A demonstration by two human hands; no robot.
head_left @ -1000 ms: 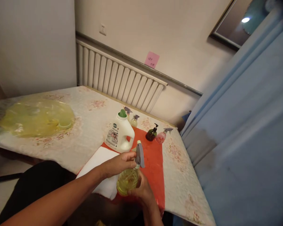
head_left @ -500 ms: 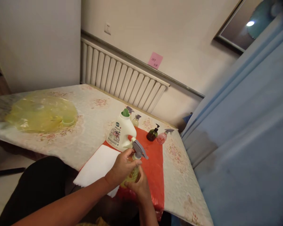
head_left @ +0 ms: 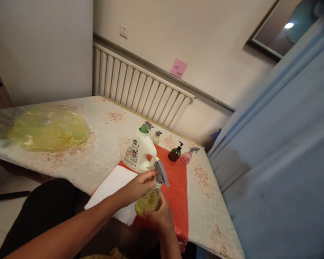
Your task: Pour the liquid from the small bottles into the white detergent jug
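Observation:
My right hand [head_left: 159, 215] is wrapped round the lower body of a small clear spray bottle of yellow liquid [head_left: 148, 200], held above the red mat [head_left: 175, 194] near the table's front edge. My left hand [head_left: 137, 186] pinches the bottle's neck just under its grey trigger head [head_left: 160, 173]. Behind them a white detergent jug with a green cap [head_left: 139, 150] stands on the mat. A white paper sheet [head_left: 113, 190] lies under my left forearm.
Two small grey-topped spray bottles [head_left: 154, 136] stand behind the jug. A dark green pump bottle [head_left: 175, 153] and a pink spray bottle [head_left: 186, 156] sit at the mat's far end. A yellow plastic bag [head_left: 48, 130] lies on the floral tablecloth at left. Blue curtain [head_left: 280, 151] hangs at right.
The grey trigger head has turned on the bottle between frames, and my left hand shifted its hold at the neck. The bottle stays in my right hand.

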